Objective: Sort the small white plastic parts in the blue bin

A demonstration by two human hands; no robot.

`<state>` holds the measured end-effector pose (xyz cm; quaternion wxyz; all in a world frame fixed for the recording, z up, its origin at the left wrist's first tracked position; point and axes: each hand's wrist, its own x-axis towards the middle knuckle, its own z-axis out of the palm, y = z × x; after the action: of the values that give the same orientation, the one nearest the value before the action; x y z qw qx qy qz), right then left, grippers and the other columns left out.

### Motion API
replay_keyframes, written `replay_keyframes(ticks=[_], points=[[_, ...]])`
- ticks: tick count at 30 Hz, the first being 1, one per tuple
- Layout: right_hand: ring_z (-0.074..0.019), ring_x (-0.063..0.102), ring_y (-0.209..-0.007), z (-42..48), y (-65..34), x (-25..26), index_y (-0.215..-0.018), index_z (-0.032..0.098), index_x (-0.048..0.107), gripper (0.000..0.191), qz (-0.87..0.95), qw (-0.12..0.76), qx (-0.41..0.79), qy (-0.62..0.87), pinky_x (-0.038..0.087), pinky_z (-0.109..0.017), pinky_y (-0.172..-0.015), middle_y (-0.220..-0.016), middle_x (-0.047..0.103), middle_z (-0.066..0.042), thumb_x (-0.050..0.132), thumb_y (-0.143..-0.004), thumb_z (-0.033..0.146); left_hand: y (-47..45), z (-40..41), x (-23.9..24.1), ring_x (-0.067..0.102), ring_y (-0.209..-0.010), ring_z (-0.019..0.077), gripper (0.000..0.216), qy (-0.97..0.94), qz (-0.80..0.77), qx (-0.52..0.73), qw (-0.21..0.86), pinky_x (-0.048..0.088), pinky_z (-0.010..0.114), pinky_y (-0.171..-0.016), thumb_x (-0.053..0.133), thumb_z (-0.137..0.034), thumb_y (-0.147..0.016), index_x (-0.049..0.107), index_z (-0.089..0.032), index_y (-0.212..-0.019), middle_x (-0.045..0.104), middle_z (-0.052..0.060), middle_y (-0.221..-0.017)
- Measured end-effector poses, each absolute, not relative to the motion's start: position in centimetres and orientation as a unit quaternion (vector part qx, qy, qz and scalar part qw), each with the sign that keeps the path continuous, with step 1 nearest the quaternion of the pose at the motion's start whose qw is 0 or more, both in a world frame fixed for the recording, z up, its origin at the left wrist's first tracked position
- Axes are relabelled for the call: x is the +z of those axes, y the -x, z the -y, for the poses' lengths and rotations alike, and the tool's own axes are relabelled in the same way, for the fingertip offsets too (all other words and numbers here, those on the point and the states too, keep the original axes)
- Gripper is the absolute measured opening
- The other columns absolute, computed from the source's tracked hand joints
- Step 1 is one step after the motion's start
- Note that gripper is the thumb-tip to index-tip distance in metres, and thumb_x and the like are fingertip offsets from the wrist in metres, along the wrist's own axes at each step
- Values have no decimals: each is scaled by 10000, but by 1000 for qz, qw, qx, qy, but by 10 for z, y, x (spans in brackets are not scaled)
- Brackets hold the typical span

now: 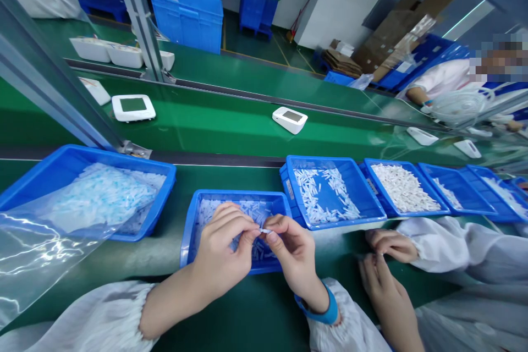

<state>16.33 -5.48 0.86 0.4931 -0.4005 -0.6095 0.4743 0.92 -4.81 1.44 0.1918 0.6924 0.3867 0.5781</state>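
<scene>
My left hand [225,250] and my right hand [291,256] meet over a small blue tray [190,231] of little white plastic pieces. Between the fingertips of both hands sits one small white piece [265,230], pinched from each side. Both hands have their fingers curled in. A blue band [325,313] circles my right wrist. White sleeves cover both my forearms.
A large blue bin [160,176] with a clear bag of white parts stands at left. More blue trays [330,190] of white pieces run to the right. A co-worker's hands [385,264] rest on the table beside mine. White devices [290,119] lie on the green belt beyond.
</scene>
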Motion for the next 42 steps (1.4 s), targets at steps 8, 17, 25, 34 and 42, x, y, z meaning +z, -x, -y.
replay_keyframes(ticks=[8,17,25,34,42], points=[[-143,522,-683,59,-160,8,-815,196,496,144,605,479,503,389,420,-269,-620,-719,534,-8,491,-937,273,-12,50,17,560,-619,125,192,-708,-378,564,196,478,372,-796,510,-3,-797,555,-154,-687,611,1,-629],[-144,499,-643,64,-151,5,-793,208,456,169,582,514,498,386,418,-290,-641,-663,496,10,471,-944,283,-12,51,18,561,-610,120,198,-705,-370,580,172,485,386,-804,499,14,-782,551,-160,-703,616,0,-643],[-139,486,-616,67,-146,3,-790,209,429,179,581,526,474,400,423,-285,-622,-646,478,14,465,-945,291,-12,52,17,555,-608,117,195,-705,-370,582,164,482,391,-804,497,23,-770,545,-154,-704,602,1,-639],[-139,474,-616,66,-146,3,-791,210,421,170,585,521,480,396,406,-288,-632,-647,473,19,459,-946,267,-13,52,17,547,-609,117,207,-705,-371,580,169,479,390,-800,488,29,-771,530,-155,-685,599,3,-628],[-125,460,-618,66,-145,3,-788,206,423,168,578,521,497,385,388,-271,-634,-657,474,25,457,-949,239,-14,53,17,539,-591,112,227,-704,-377,576,173,484,365,-788,469,28,-777,515,-163,-663,587,-6,-600]])
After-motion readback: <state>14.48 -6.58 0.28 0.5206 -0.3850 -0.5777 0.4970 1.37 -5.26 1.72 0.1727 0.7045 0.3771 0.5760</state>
